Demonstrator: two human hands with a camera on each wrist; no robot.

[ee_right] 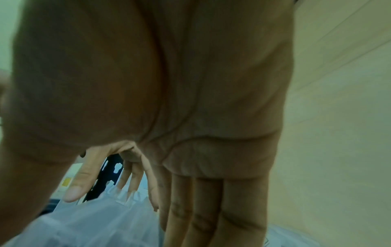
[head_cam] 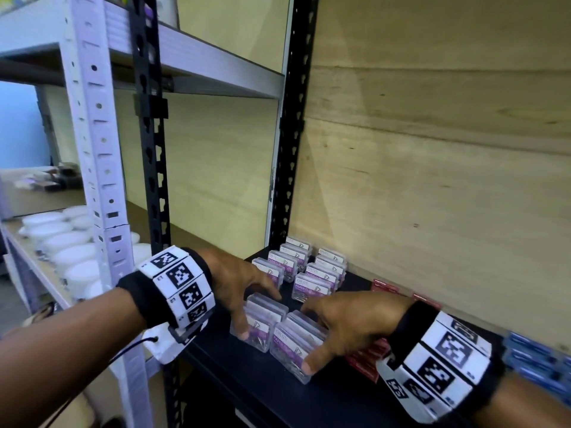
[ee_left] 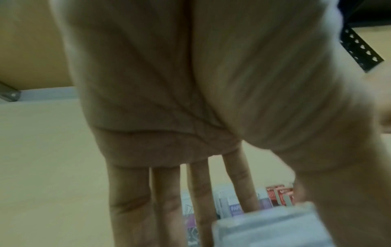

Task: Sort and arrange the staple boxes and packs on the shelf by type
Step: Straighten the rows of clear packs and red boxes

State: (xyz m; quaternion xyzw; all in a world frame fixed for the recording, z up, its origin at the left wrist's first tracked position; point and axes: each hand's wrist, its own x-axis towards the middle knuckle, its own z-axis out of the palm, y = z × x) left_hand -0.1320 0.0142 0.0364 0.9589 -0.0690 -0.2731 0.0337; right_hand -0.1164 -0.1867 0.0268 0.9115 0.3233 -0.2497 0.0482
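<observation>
On the black shelf (head_cam: pixel 247 381) stand clear plastic boxes with purple paper-clip labels. Two tidy rows (head_cam: pixel 312 270) sit at the back left. Nearer the front are two short rows. My left hand (head_cam: pixel 259 315) pinches the left row (head_cam: pixel 262 332), thumb on its front face and fingers behind it. My right hand (head_cam: pixel 307 338) pinches the right row (head_cam: pixel 287 347) the same way. In the left wrist view the fingers (ee_left: pixel 201 192) hang straight over a clear box (ee_left: pixel 271 230). Blurred clear boxes (ee_right: pixel 95 225) fill the right wrist view under the thumb.
Red packs (head_cam: pixel 367 356) lie under my right wrist, and more red ones (head_cam: pixel 386 287) line the wooden back wall. Blue packs (head_cam: pixel 531 356) are stacked at the far right. A black upright (head_cam: pixel 287 168) bounds the shelf on the left; white lids (head_cam: pixel 71 251) fill the neighbouring rack.
</observation>
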